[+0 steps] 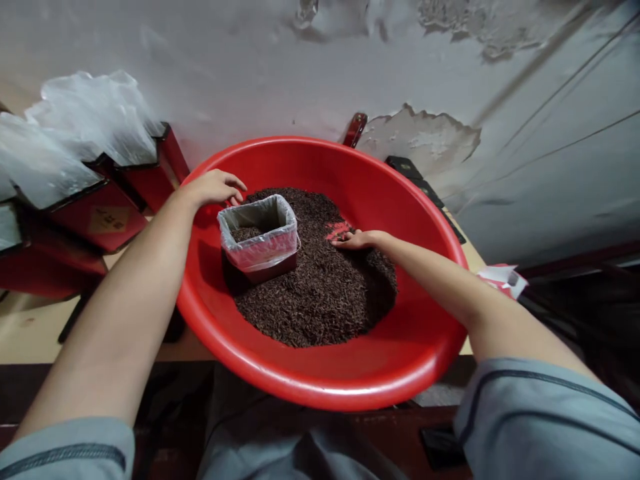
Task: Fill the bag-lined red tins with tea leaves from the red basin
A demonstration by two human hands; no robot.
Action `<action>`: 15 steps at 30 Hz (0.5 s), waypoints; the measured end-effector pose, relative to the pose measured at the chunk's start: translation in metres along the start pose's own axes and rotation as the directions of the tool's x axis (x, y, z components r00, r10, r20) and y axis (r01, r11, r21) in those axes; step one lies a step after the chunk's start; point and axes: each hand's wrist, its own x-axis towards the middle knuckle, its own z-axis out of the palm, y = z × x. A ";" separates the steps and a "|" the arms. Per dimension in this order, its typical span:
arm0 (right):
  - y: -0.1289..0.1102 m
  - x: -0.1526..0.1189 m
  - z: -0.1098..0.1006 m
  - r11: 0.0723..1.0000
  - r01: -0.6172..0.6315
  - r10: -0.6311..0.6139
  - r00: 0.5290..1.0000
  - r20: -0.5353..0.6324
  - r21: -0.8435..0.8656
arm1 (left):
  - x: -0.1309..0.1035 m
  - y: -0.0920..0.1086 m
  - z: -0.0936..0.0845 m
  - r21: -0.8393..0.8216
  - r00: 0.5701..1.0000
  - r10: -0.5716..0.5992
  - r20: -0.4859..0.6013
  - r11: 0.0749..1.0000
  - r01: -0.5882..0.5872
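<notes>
By a peeling wall [240, 73], the lined box [263, 250] left of the frame's middle is part full, with many brown bits [320, 307] left in the red tub [320, 383], the right hand [356, 239] open on them, the left hand [215, 187] loosely open.

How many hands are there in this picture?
2: the left hand is beside the plastic-lined box, over the red basin's left side; the right hand is at the dark brown heap.

Both arms [120, 303] reach forward, left grip [214, 187] loosely curved, right grip [356, 240] outstretched.
</notes>
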 end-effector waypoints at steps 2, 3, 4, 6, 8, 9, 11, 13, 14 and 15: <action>-0.005 -0.004 -0.004 1.000 0.014 -0.015 0.999 0.043 0.011 | -0.002 0.002 0.001 -0.039 1.000 0.005 0.017 0.999 -0.004; -0.006 -0.007 -0.005 1.000 0.021 -0.021 0.998 0.057 0.012 | -0.003 0.003 0.001 -0.069 0.999 0.019 0.043 0.998 -0.016; -0.007 -0.010 -0.006 0.999 0.039 -0.040 0.997 0.061 0.016 | -0.005 0.005 0.001 -0.103 0.996 0.041 0.075 0.994 -0.033; -0.009 -0.016 -0.008 0.996 0.088 -0.089 0.995 0.054 0.025 | -0.009 0.008 0.001 -0.157 0.985 0.096 0.142 0.985 -0.073; -0.014 -0.023 -0.011 0.989 0.145 -0.147 0.988 0.045 0.035 | -0.012 0.010 0.001 -0.158 0.973 0.144 0.182 0.981 -0.115; -0.018 -0.026 -0.015 0.982 0.182 -0.184 0.983 0.030 0.051 | -0.014 0.009 0.001 -0.143 0.968 0.162 0.194 0.981 -0.135; -0.027 -0.034 -0.025 0.958 0.262 -0.259 0.965 -0.042 0.117 | -0.015 0.008 0.001 -0.109 0.960 0.179 0.214 0.981 -0.159; -0.038 -0.045 -0.039 0.914 0.348 -0.308 0.929 -0.204 0.207 | -0.016 0.008 0.003 -0.065 0.956 0.186 0.229 0.982 -0.175; -0.045 -0.052 -0.047 0.884 0.397 -0.316 0.896 -0.311 0.247 | -0.016 0.010 0.004 -0.027 0.952 0.193 0.238 0.981 -0.192; -0.053 -0.059 -0.055 0.850 0.448 -0.315 0.854 -0.415 0.278 | -0.018 0.013 0.005 0.023 0.948 0.207 0.243 0.975 -0.219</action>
